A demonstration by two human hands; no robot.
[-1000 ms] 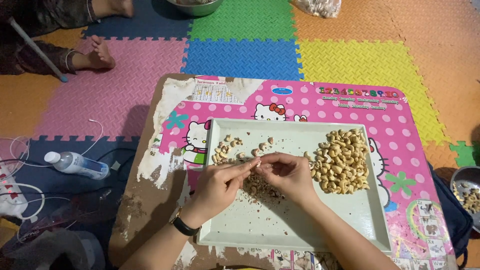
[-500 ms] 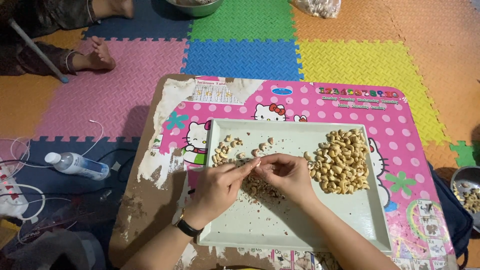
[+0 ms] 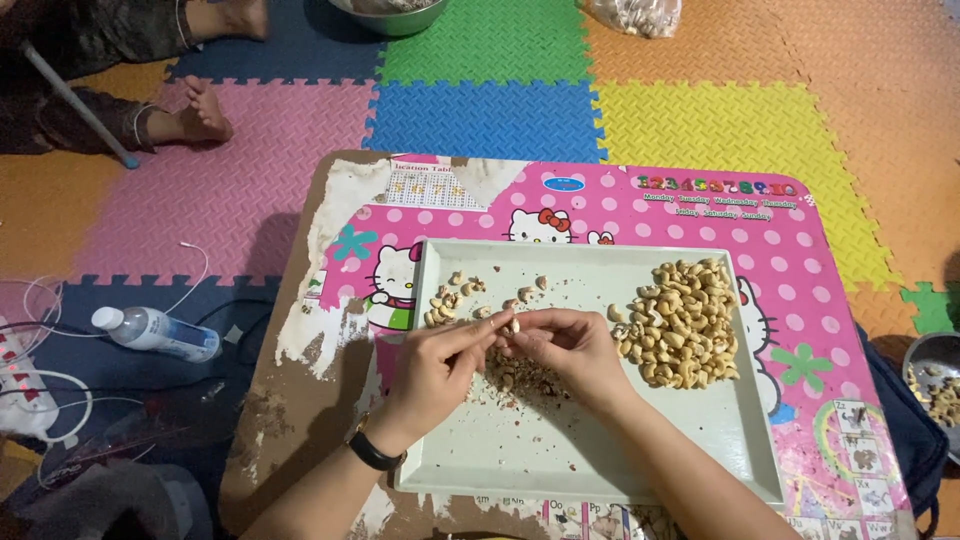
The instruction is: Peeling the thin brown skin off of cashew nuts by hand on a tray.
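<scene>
Fingertips (image 3: 497, 326) of both hands pinched together around one pale cashew (image 3: 513, 324), right over the middle of the tray. Left hand (image 3: 437, 368) coming in from the lower left, thumb and index stretched out and pressed onto the nut, other fingers curled under. Black watch (image 3: 372, 452) strapped on that wrist. Right hand (image 3: 570, 348) meeting it from the other side, fingers bunched and gripping the same nut, knuckles up. Hard to tell exactly which right fingers are doing the pinching, too small.

Nut held just above a messy little heap of brown skins and crumbs (image 3: 520, 378), directly under the hands. Big pile of cashews (image 3: 682, 322) sitting on the right part of the pale green tray (image 3: 600, 462), just beside the right hand. Smaller scatter of cashews (image 3: 455, 297) near the tray's upper left corner, close to the left fingertips. Tray resting on a low pink cartoon table (image 3: 800, 300), surface peeling badly along its left edge.

Around it all, bright foam puzzle mats (image 3: 500, 110) in pink, blue, green, yellow and orange. Plastic water bottle (image 3: 155, 331) lying on its side on the floor to the left, white cables and a power strip (image 3: 25, 375) nearby. Metal bowl (image 3: 935, 385) with more nuts peeking in at the right edge. Someone else's bare foot (image 3: 200, 112) on the pink mat, top left, well apart from the table.
</scene>
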